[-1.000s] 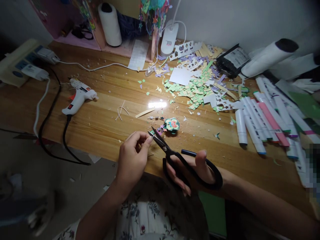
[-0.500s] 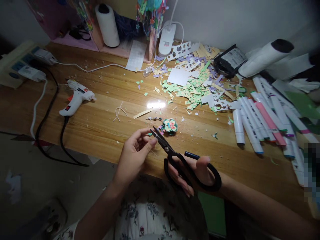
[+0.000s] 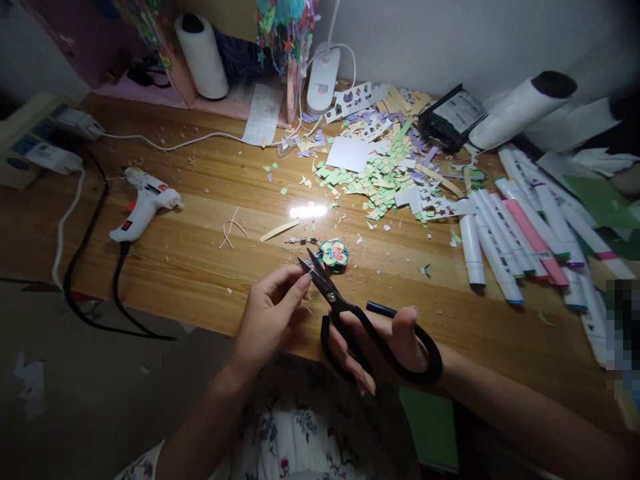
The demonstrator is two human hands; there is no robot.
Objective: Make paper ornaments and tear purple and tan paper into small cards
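Observation:
My right hand (image 3: 370, 343) has its fingers and thumb through the loops of black-handled scissors (image 3: 331, 298). The blades stand slightly apart, their tips beside my left fingertips. My left hand (image 3: 273, 307) is closed in a pinch on a thin whitish thread, which shows between the blades and trails below the fingers. Just beyond the tips a flower-shaped paper charm (image 3: 333, 254) lies on the table, cream and green with a red middle. A short string of small stars (image 3: 303, 240) lies beside it, partly hidden near the blades.
A white glue gun (image 3: 145, 203) with a black cord lies at left near a power strip (image 3: 30, 137). Paper scraps (image 3: 380, 173) are heaped at the back. Several markers (image 3: 500, 247) lie at right. Thread spools (image 3: 203, 60) stand behind, and a curled string (image 3: 233, 230) lies mid-table.
The view has shifted a little, so the table things sit slightly further left. The scissor blades appear slightly wider apart. Both hands keep nearly the same pose.

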